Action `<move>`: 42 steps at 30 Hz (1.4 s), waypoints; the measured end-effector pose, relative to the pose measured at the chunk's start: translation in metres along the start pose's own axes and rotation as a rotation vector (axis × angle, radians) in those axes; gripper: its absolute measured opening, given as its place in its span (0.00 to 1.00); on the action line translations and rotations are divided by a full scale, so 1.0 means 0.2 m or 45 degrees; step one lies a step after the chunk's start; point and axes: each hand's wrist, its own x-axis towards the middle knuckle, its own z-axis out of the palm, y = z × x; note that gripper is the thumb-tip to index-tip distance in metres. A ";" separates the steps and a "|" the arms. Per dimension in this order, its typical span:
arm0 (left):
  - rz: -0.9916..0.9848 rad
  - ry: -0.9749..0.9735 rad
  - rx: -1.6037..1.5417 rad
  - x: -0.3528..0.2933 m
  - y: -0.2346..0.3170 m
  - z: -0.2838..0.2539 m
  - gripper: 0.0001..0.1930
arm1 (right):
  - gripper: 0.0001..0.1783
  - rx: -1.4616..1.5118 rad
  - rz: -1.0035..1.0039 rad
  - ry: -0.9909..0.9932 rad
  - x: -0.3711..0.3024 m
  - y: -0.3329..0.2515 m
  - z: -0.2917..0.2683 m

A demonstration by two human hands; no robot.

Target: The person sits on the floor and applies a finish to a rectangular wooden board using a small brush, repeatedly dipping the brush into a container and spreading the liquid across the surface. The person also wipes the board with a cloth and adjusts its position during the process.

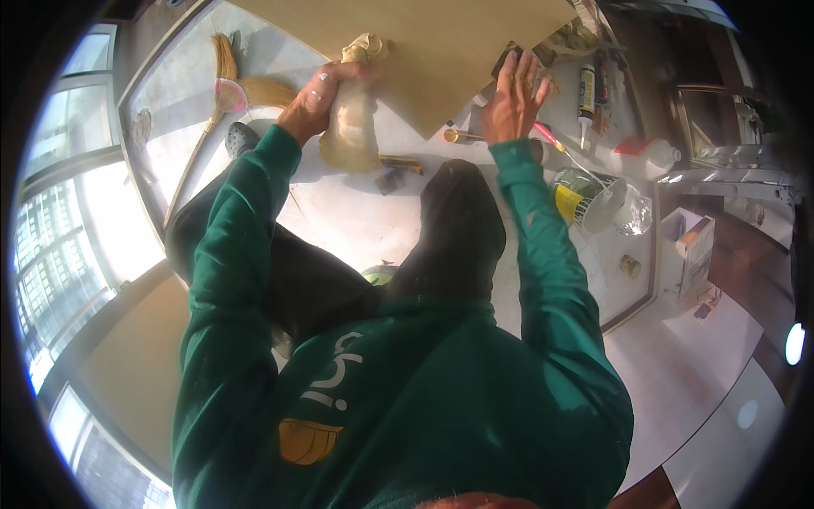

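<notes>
A pale wooden board [441,59] lies ahead of me with one corner pointing toward my knee. At its left edge my left hand [318,100] is closed round a pale yellowish rag [349,131], which hangs below the fist and bunches up above it. My right hand [514,95] is by the board's right edge, its fingers stretched out. A small dark block shows beside its fingertips; whether they touch it, I cannot tell. Below the board's corner lies a yellow-handled tool [401,162] next to a small dark piece [391,181].
Right of my right arm are a sealant tube [586,95], a white bottle with a red label [646,158], an open can [581,199], crumpled clear plastic [634,212] and a red-handled brush [549,136]. A straw broom [222,93] lies left. A box [694,250] stands far right.
</notes>
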 end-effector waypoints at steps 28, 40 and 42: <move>0.723 1.130 0.199 -1.37 0.10 -0.41 0.26 | 0.49 0.244 -0.135 -0.771 -0.46 -0.22 -0.35; 0.466 0.950 0.262 -1.19 0.18 -0.48 0.32 | 0.30 1.022 0.849 -0.915 -0.81 -0.22 -0.04; 0.528 0.918 0.273 -1.13 0.18 -0.44 0.32 | 0.29 1.177 1.022 -0.715 -0.98 0.06 0.14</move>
